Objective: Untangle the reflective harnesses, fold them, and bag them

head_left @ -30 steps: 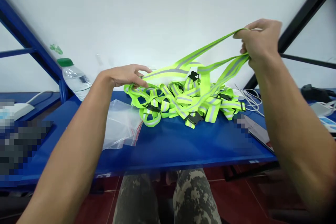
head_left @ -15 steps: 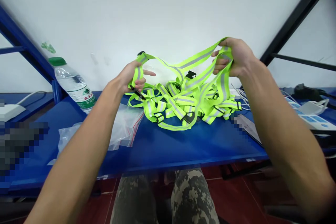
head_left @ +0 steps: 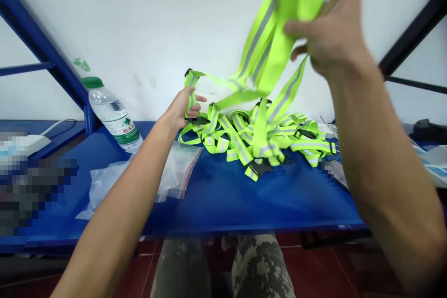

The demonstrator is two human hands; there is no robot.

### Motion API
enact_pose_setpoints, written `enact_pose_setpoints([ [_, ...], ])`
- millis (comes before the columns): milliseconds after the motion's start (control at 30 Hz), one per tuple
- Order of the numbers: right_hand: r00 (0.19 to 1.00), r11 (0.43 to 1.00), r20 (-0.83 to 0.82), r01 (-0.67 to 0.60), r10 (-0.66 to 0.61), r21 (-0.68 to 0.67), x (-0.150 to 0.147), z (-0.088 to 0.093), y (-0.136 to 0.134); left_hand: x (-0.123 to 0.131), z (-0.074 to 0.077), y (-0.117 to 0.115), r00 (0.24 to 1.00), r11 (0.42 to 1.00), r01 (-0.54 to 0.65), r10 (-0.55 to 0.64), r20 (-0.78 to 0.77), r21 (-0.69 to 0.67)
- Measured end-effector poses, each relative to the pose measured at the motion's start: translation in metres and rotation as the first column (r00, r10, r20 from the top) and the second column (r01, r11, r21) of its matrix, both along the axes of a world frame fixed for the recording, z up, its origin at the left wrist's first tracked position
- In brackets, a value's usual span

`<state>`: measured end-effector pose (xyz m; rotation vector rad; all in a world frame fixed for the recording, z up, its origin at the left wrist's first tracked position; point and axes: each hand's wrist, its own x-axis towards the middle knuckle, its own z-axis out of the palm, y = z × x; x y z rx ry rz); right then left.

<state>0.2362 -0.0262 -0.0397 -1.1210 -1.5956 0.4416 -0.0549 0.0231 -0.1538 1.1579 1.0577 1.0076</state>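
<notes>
A neon-yellow reflective strap harness [head_left: 260,60] with grey stripes hangs stretched between my hands above the blue table [head_left: 223,200]. My right hand [head_left: 331,32] is raised high at the upper right, fingers closed round its bunched upper loops. My left hand [head_left: 183,107] is lower, left of centre, closed on another loop of the same harness beside a black buckle. Under them lies a tangled pile of more yellow straps [head_left: 265,142] with black buckles.
A water bottle [head_left: 111,114] with a green cap leans at the back left. Clear zip bags [head_left: 171,174] lie left of the pile. White cables and devices [head_left: 429,158] sit at the right. Blue and black frame bars slant behind.
My right hand has lifted the straps from chest height to well above the pile. My left hand went from resting on the pile to gripping a loop and stayed low.
</notes>
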Motion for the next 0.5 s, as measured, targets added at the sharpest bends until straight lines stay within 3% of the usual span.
enact_pose_setpoints([
  [100,0.945,0.998,0.319,0.061,-0.068,0.034,-0.009,-0.034,0.003,0.004,-0.004,0.0,0.999,1.0,-0.023,0.022,-0.048,-0.021],
  [167,0.914,0.995,0.394,0.103,-0.092,-0.006,-0.009,-0.048,0.006,0.006,-0.008,-0.001,0.987,0.997,-0.074,0.077,-0.143,0.028],
  [300,0.901,0.994,0.425,0.108,-0.086,-0.027,-0.005,-0.05,0.007,0.017,-0.011,-0.008,0.87,0.967,-0.09,0.193,-0.453,0.238],
  [400,0.891,0.994,0.441,0.083,-0.107,0.074,-0.011,-0.043,-0.001,0.038,-0.009,-0.021,0.72,0.847,0.079,0.317,-0.618,0.526],
  [433,0.89,0.994,0.446,0.057,-0.093,0.093,-0.016,-0.041,-0.005,0.047,-0.009,-0.026,0.706,0.786,0.173,0.321,-0.631,0.593],
  [500,0.892,0.997,0.451,-0.002,-0.036,0.082,-0.025,-0.041,-0.012,0.067,-0.007,-0.033,0.726,0.7,0.365,0.199,-0.658,0.614],
])
